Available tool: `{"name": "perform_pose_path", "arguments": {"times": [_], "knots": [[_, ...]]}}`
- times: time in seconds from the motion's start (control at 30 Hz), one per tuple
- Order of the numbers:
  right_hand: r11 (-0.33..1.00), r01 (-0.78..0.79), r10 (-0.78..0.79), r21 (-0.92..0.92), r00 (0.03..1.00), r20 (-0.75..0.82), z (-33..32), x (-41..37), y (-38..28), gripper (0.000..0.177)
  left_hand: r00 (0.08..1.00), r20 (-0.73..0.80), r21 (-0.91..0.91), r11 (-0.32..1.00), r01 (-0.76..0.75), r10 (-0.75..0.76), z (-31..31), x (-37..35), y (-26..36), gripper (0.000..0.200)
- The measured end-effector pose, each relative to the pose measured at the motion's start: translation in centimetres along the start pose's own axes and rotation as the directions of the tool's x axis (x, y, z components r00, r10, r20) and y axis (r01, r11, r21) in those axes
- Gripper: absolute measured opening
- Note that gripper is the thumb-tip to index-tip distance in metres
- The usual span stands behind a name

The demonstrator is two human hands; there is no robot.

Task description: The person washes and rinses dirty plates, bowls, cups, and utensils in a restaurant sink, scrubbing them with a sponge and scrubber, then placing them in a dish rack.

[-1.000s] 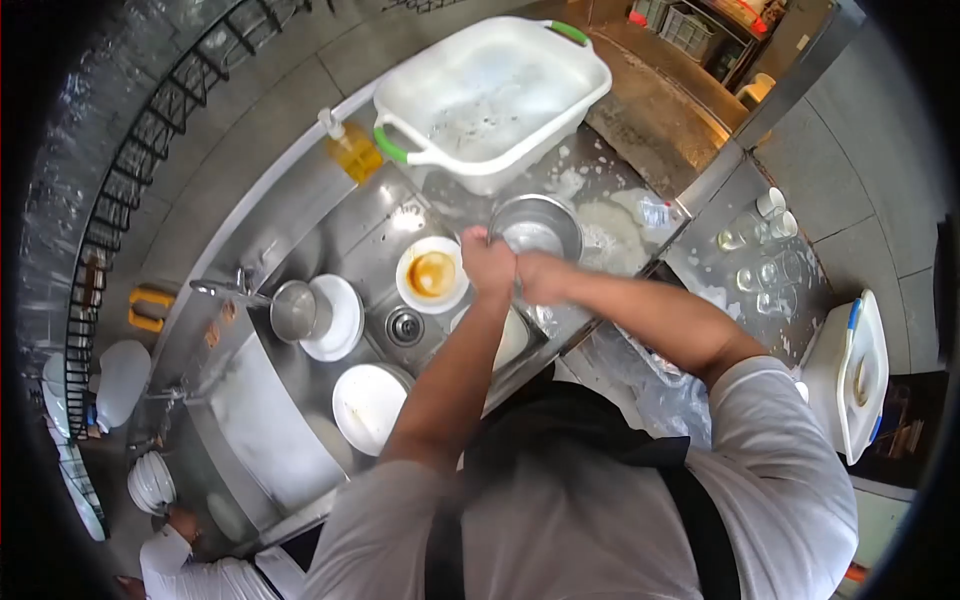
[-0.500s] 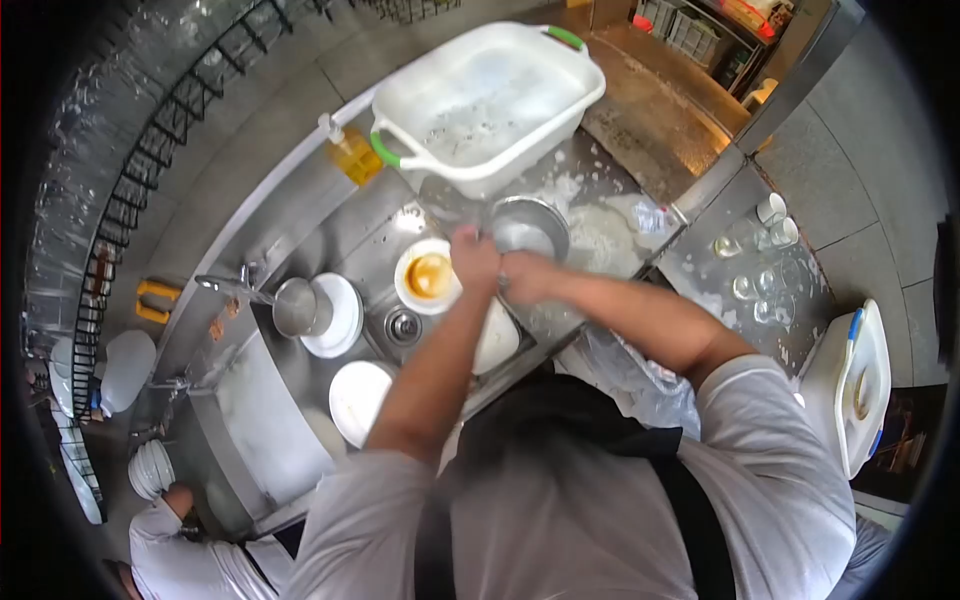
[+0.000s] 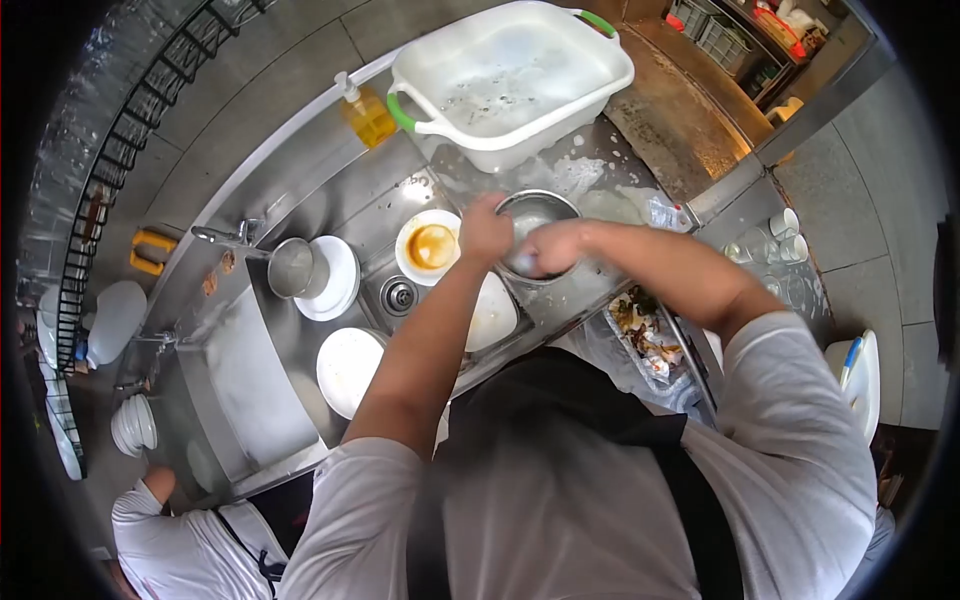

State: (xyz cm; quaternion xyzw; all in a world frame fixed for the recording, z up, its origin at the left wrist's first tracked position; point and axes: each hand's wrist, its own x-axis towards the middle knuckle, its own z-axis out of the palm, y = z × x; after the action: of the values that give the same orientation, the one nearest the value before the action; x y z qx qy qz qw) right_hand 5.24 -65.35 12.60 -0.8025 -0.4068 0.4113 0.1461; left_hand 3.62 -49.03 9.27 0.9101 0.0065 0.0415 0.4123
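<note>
A round metal bowl (image 3: 566,207) with whitish liquid stands on the wet steel counter. Its left rim is gripped by my left hand (image 3: 487,230). Inside the bowl my right hand (image 3: 552,247) is closed, its fingers blurred; what it holds cannot be made out. Left of my left hand, a white bowl (image 3: 430,247) with brown-orange residue sits near the sink drain (image 3: 399,296). A white container (image 3: 493,312) lies just below it, partly behind my left forearm.
A large white tub (image 3: 520,85) with green handles stands beyond the bowl, beside a yellow soap bottle (image 3: 368,116). White plates (image 3: 352,372) and a strainer (image 3: 292,268) are at left. Glasses (image 3: 768,245) stand at right. A co-worker's arm (image 3: 158,484) shows at lower left.
My right hand has moved from beside my left hand into the metal bowl. The view has shifted, and a tray of food scraps now shows below my right forearm.
</note>
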Motion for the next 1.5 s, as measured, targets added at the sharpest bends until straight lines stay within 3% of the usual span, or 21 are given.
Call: {"name": "perform_pose_path", "arguments": {"times": [0.03, 0.1, 0.13, 0.27, 0.33, 0.37, 0.47, 0.53, 0.6, 0.63, 0.7, 0.77, 0.8, 0.97, 1.0, 1.07, 1.13, 1.17, 1.23, 1.3, 1.5], "knots": [[1.000, 0.001, -0.001, -0.005, 1.000, 0.004, -0.3, -0.1, -0.4, 0.025, 1.000, -0.005, -0.003, 1.000, 0.003, -0.003, -0.4, -0.2, 0.9, 0.028], [0.802, 0.025, 0.149, -0.597, 0.959, 0.240, -1.2, -0.9, -1.6, 0.020, 0.984, 0.152, 0.144, 0.987, 0.067, -0.088, -1.4, -0.6, 3.1, 0.031], [0.686, -0.141, 0.219, -0.713, 0.976, 0.019, -0.2, -0.5, -1.1, 0.019, 0.986, 0.147, 0.134, 0.989, 0.064, -0.084, -1.4, -0.1, 3.2, 0.031], [0.422, -0.080, -0.194, -0.903, 0.965, -0.176, 0.1, 1.0, 1.3, 0.017, 0.982, 0.173, 0.040, 0.997, 0.064, -0.070, -1.1, 0.4, 2.2, 0.035], [0.567, 0.269, -0.469, -0.778, 0.882, -0.036, 0.0, 1.7, 2.5, 0.015, 0.983, 0.157, -0.004, 0.996, 0.093, -0.091, -0.7, 0.1, 1.7, 0.036], [0.366, 0.444, -0.665, -0.818, 0.740, 0.104, 0.4, 1.7, 2.3, 0.012, 0.984, 0.162, -0.012, 0.997, 0.075, -0.072, -0.7, 0.0, 1.9, 0.035], [0.403, 0.227, -0.432, -0.886, 0.901, 0.034, 0.5, 1.1, 1.5, 0.017, 0.987, 0.151, 0.052, 0.997, 0.053, -0.060, -1.4, -0.7, 2.9, 0.039], [0.785, -0.358, 0.214, -0.506, 0.923, -0.321, 2.3, 3.4, 2.6, 0.019, 0.995, 0.082, -0.052, 0.997, 0.056, -0.051, -1.3, -0.6, 2.5, 0.041], [0.765, -0.525, 0.479, -0.372, 0.851, -0.216, 3.7, 4.5, 2.6, 0.020, 0.993, 0.104, -0.008, 0.998, 0.060, -0.059, 0.4, -0.3, 1.9, 0.043], [0.715, -0.418, 0.467, -0.560, 0.882, -0.062, 2.2, 2.7, -0.1, 0.021, 0.994, 0.051, -0.082, 0.992, 0.097, -0.093, 1.5, -0.3, 1.8, 0.043], [0.868, -0.412, 0.486, -0.277, 0.819, 0.305, -1.5, 2.5, -2.6, 0.032, 0.982, 0.028, -0.174, 0.967, 0.188, -0.186, 0.7, -1.4, 2.9, 0.040], [0.836, -0.375, 0.400, 0.400, 0.916, 0.021, -1.5, 1.1, -1.6, 0.029, 0.956, -0.023, -0.257, 0.926, 0.276, -0.291, -0.1, -1.2, 2.9, 0.037], [0.638, -0.356, 0.527, 0.683, 0.848, -0.051, -0.7, 1.1, -1.3, 0.028, 0.954, -0.045, -0.344, 0.901, 0.265, -0.298, 0.5, -0.4, 1.8, 0.036], [0.942, -0.136, 0.289, 0.306, 0.794, -0.535, -1.1, -3.4, -10.9, 0.032, 0.932, -0.318, -0.454, 0.891, 0.014, -0.176, -8.1, -5.3, -4.0, 0.033], [0.920, -0.031, 0.326, 0.390, 0.611, -0.721, -0.5, -4.6, -11.3, 0.037, 0.891, -0.432, -0.477, 0.874, -0.094, -0.140, -10.4, -6.8, -7.1, 0.033], [0.960, 0.093, 0.198, 0.263, 0.441, -0.875, -3.0, -5.8, -9.9, 0.049, 0.747, -0.373, -0.547, 0.781, 0.301, -0.550, -19.4, -12.0, -11.2, 0.027], [0.907, 0.302, 0.191, 0.294, 0.327, -0.926, -7.2, -5.8, -10.9, 0.056, 0.560, -0.659, -0.389, 0.865, 0.318, -0.502, -26.4, -17.2, -18.6, 0.028], [0.935, 0.340, 0.086, 0.101, 0.058, -0.995, -9.0, -3.7, -14.0, 0.055, 0.405, -0.689, -0.562, 0.796, 0.226, -0.601, -29.6, -19.4, -20.0, 0.028], [0.976, 0.177, 0.124, 0.126, 0.023, -0.992, -12.8, -1.2, -9.7, 0.058, 0.124, -0.784, -0.614, 0.789, -0.008, -0.608, -33.8, -23.2, -27.9, 0.033], [0.967, -0.172, 0.231, 0.188, 0.285, -0.930, -16.4, 1.5, -4.1, 0.059, -0.072, -0.762, -0.646, 0.762, 0.036, -0.643, -34.5, -26.6, -40.8, 0.044], [0.821, -0.568, 0.417, -0.060, 0.667, -0.617, -18.0, 9.7, 10.3, 0.061, -0.241, -0.372, -0.925, 0.379, 0.018, -0.896, -36.6, -27.8, -41.8, 0.057]]}}
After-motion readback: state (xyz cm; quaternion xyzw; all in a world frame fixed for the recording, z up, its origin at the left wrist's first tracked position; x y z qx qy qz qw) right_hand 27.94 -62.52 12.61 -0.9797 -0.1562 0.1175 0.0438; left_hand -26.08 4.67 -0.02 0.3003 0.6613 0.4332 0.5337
